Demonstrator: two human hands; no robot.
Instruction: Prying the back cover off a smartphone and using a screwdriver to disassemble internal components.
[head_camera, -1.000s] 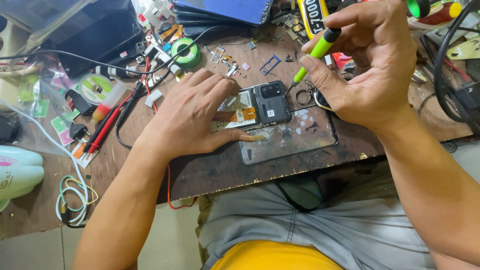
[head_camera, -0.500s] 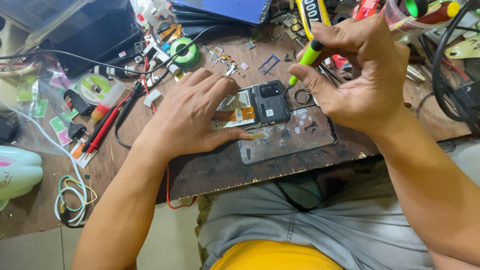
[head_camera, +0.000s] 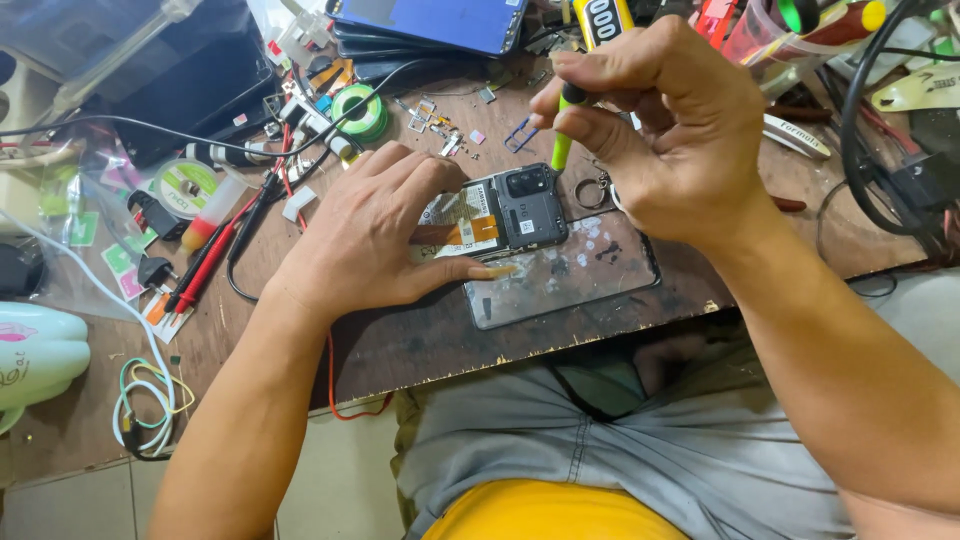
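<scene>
Cluttered brown table (head_camera: 420, 350): left hand (head_camera: 375, 240) lies flat, pinning the opened phone (head_camera: 505, 215) mid-table; right hand (head_camera: 670, 125) pinches a green screwdriver (head_camera: 562, 150). Phone looks light, fragile; best steadied by its edges.

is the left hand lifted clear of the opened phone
No, the left hand lies flat on the opened phone, pressing it to the table, while the right hand holds a green screwdriver above it.
</scene>
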